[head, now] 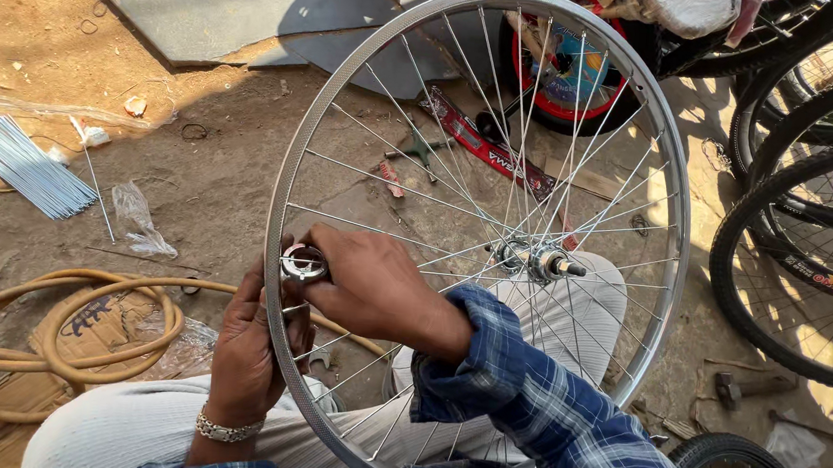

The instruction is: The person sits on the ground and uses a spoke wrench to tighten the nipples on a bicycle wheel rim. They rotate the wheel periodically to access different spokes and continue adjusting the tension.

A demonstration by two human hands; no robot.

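Note:
A silver spoked bicycle wheel rim (669,183) stands upright across my lap, its hub (537,262) to the right of centre. My left hand (247,349) grips the rim's near left edge from outside. My right hand (369,284) reaches through the spokes and holds a small round metal spoke tool (303,262) against the rim just above my left hand. Both sleeves are blue plaid, and a metal bracelet (225,430) circles my left wrist.
A bundle of loose spokes (21,165) lies on the dirt at left. A coiled tan hose (48,326) rests on cardboard at lower left. Black bicycle tyres (778,240) crowd the right side. A hammer (748,386) lies at lower right, and a grey slab (208,0) sits at the top.

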